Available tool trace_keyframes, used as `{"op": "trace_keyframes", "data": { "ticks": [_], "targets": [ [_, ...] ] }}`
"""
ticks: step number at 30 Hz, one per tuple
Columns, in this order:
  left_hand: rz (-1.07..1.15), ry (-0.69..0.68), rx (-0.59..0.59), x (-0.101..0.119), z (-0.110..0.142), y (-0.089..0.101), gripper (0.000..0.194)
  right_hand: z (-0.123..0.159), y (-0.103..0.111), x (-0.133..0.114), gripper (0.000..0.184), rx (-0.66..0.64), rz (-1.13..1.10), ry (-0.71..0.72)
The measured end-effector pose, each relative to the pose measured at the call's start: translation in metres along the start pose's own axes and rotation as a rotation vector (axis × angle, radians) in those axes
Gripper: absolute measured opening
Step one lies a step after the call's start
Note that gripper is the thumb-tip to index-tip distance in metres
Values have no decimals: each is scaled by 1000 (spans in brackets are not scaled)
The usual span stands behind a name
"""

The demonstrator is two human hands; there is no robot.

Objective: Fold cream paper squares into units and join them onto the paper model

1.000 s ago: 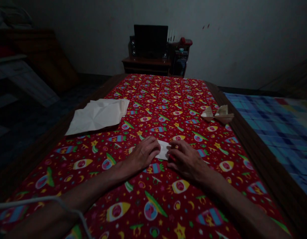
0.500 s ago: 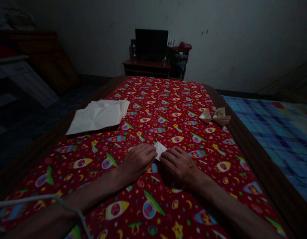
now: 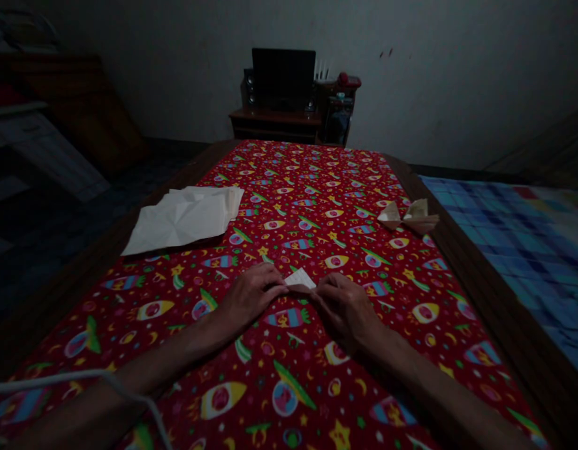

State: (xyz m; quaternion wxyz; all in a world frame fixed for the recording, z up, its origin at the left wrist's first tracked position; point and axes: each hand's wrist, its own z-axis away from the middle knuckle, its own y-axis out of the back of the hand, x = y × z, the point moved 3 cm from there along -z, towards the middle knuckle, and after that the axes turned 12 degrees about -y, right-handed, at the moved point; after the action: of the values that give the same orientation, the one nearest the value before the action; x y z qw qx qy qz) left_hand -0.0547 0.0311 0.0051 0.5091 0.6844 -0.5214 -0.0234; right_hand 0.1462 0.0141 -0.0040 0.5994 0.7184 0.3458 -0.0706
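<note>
A small folded piece of white paper (image 3: 301,278) is between my two hands, low over the red patterned cloth. Its near edge is turned up and looks darker. My left hand (image 3: 257,290) pinches the paper's left corner between thumb and fingers. At the right corner, my right hand (image 3: 341,301) has a similar pinch, its fingers curled in. Farther off to the left lies a stack of pale paper sheets (image 3: 181,215), creased on top. Folded paper shapes (image 3: 420,217) stand at the right side of the cloth.
The red cloth (image 3: 289,390) with rockets and stars covers a dark wooden table (image 3: 500,312). A white cable (image 3: 59,377) crosses over my left forearm. Beyond the table stand a black monitor (image 3: 283,78) and speakers on a low desk. Blue checked fabric (image 3: 495,231) lies at right.
My hands have drawn slightly apart, from lying over the paper to pinching its two corners. The paper's near edge now shows folded up. The camera view has shifted a little.
</note>
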Motion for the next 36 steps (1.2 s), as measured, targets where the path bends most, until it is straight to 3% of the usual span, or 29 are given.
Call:
{"op": "trace_keyframes", "data": {
  "ticks": [4,7,18,22,24,27,31,36],
  "targets": [
    [101,129,16,-10,-5,1,11,-4,2,1,25,-33,-110,-130],
    [84,166,-7,-11,-6,0,13,-6,3,-1,26,-27,-48,-189],
    [-57,126,-17,-8,-6,-3,17,-10,5,-8,26,-7,279,-189],
    [-141,89,-64,-5,-9,-3,15,-12,4,-8,26,-52,306,-198],
    [-211,74,-64,0,-10,-2,5,-12,4,-8,25,-61,306,-206],
    [-329,-35,-74,12,-11,-3,22,-13,4,-8,23,-61,305,-200],
    [-382,-249,-227,30,-3,-13,29,-12,4,-8,23,-46,317,-188],
    [-417,-263,-282,36,12,-18,41,-10,3,-7,21,7,316,-178]
  ]
}}
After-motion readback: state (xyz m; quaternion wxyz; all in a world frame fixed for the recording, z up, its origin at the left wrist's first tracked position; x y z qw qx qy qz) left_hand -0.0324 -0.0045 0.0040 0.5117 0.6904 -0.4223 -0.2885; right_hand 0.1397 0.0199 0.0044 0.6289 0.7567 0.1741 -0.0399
